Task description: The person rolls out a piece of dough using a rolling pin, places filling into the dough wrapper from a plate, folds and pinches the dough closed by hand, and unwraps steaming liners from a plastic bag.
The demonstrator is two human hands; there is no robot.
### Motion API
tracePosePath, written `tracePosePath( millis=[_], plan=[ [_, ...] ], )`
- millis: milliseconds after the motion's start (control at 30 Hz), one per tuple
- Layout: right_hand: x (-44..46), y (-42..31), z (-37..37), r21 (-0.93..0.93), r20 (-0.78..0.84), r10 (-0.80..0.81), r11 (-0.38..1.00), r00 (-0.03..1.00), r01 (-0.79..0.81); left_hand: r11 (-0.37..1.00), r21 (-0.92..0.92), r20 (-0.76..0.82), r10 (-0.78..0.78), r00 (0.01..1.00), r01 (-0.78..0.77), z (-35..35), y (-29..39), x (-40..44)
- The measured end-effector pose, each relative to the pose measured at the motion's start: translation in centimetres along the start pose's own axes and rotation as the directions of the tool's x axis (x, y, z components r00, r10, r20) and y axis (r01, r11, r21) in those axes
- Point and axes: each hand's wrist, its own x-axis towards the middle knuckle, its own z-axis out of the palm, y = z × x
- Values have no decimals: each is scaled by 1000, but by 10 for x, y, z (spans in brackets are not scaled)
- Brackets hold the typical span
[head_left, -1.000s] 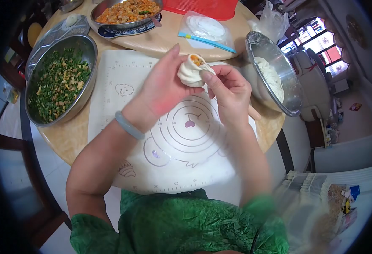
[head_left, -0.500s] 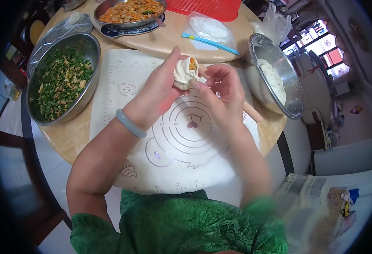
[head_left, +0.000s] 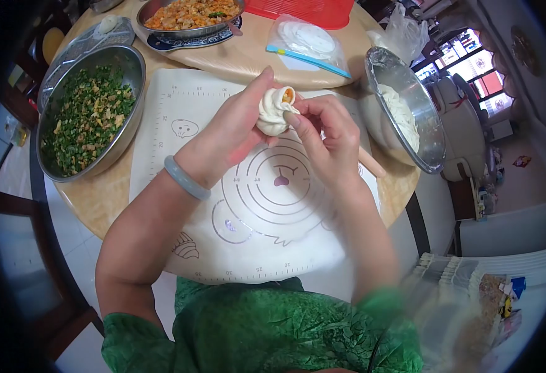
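Observation:
A pleated white bun (head_left: 274, 115) with orange filling showing through a small gap at its top is held above the printed silicone mat (head_left: 260, 248). My left hand (head_left: 238, 115) cups it from the left, fingers curled behind and below it. On the other side, my right hand (head_left: 330, 132) pinches the edge of the dough between thumb and fingers. Partly covered by my right hand, a wooden rolling pin (head_left: 371, 164) lies on the mat.
At the left stands a metal bowl of chopped green filling (head_left: 89, 121). A pan of orange filling (head_left: 189, 15) sits at the back. Bagged white discs (head_left: 308, 42) and a red tray (head_left: 304, 11) lie behind the mat. A dough bowl (head_left: 412, 118) is at right.
More of the bun's rim is gathered into pleats, and the gap showing the filling is smaller. Both hands have shifted slightly, still gripping the bun.

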Motion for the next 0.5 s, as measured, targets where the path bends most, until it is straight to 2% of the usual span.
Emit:
tracePosePath(
  millis=[133,233,300,333,433,500],
  plan=[
    [-1,0,-3,-102,-15,-41,994,999,40,990,-127,53,-49,997,56,3,6,-1],
    [-1,6,-2,-93,-40,-72,993,997,68,965,-255,-29,-74,997,64,6,2,1],
    [0,8,1,-37,-56,-68,997,996,66,987,-152,-40,-58,998,51,4,1,0],
    [1,5,1,-43,-84,-9,999,996,5,994,-101,-46,-51,998,46,4,1,-1],
    [3,-6,0,-73,-99,92,992,991,-100,998,47,-209,-34,977,44,13,7,-8],
    [4,-5,-4,-108,-20,36,993,999,-38,995,85,-162,-40,986,54,6,6,-8]
  ],
)
